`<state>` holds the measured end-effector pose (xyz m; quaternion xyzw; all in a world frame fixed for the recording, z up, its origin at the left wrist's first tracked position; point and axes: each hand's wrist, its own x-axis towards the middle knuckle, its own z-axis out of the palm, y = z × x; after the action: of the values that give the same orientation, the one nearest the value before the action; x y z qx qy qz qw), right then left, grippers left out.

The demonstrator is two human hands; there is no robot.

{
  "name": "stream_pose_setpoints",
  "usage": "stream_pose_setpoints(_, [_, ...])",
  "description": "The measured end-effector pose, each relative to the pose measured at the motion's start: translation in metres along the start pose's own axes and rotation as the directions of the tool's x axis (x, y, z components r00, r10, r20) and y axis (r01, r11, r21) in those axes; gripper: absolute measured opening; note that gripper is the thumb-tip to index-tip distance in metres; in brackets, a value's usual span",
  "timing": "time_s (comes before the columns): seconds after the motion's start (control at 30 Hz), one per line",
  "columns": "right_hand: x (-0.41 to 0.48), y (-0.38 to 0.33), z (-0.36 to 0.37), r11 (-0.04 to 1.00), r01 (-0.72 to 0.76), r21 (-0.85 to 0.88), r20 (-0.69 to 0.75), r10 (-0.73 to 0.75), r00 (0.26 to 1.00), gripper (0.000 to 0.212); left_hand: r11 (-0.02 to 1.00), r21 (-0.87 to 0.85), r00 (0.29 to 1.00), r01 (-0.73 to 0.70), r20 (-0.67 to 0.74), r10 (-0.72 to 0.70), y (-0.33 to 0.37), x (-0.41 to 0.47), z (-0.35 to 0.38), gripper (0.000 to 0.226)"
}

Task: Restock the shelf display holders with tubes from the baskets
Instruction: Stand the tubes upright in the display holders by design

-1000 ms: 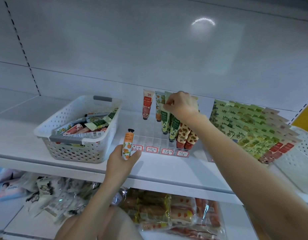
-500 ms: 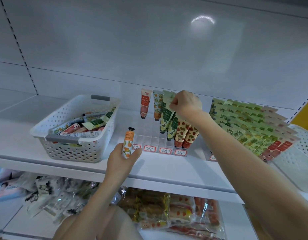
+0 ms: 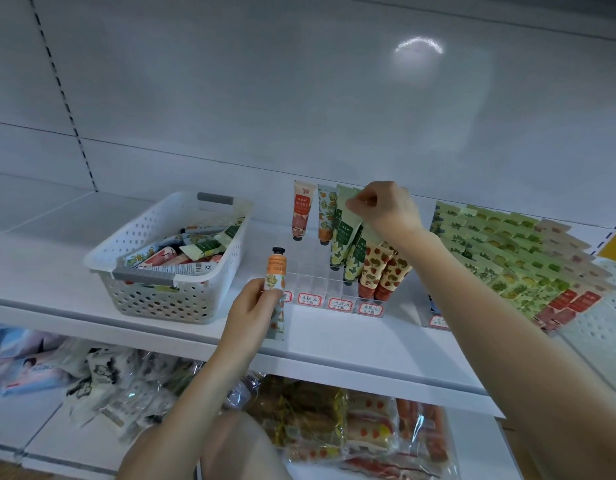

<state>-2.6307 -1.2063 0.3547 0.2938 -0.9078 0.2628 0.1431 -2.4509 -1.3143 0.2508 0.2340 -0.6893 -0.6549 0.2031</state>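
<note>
A clear gridded display holder (image 3: 320, 282) stands on the white shelf (image 3: 334, 337), with red-edged price labels along its front. A pink tube (image 3: 301, 211) and an orange-patterned tube stand at its back left. My right hand (image 3: 386, 206) pinches the flat top of a green tube (image 3: 344, 233) in the holder's green column. Strawberry tubes (image 3: 381, 271) stand at the front right. My left hand (image 3: 253, 310) holds an orange tube (image 3: 276, 271) upright, black cap up, just left of the holder. A white perforated basket (image 3: 171, 265) of mixed tubes sits to the left.
A second, fuller holder of green and red tubes (image 3: 514, 261) stands to the right, beside another white basket (image 3: 611, 306). The lower shelf carries bagged goods (image 3: 351, 431). A white back panel rises behind the shelf.
My right hand has shifted slightly left along the tops of the green tubes. My left hand keeps the orange tube in about the same place.
</note>
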Motion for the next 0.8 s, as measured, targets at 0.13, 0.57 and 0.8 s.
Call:
stream_pose_setpoints(0.13, [-0.015,-0.016,-0.005,0.954,0.151,0.26,-0.143,-0.117,0.983,0.022,0.995,-0.001,0.992,-0.099,0.082,0.099,0.008,-0.005,-0.007,0.023])
stream_pose_setpoints(0.57, [-0.078,-0.014,0.006,0.861,0.05,0.506,0.489,-0.334,0.806,0.023,0.924,-0.219,0.936,-0.315,-0.231,0.265,0.03,-0.001,-0.018,0.019])
stream_pose_setpoints(0.8, [-0.08,-0.022,0.009,0.902,0.238,0.36,0.404,-0.38,0.832,0.014,0.889,0.039,0.887,-0.456,-0.059,0.458,0.033,0.008,0.0,0.025])
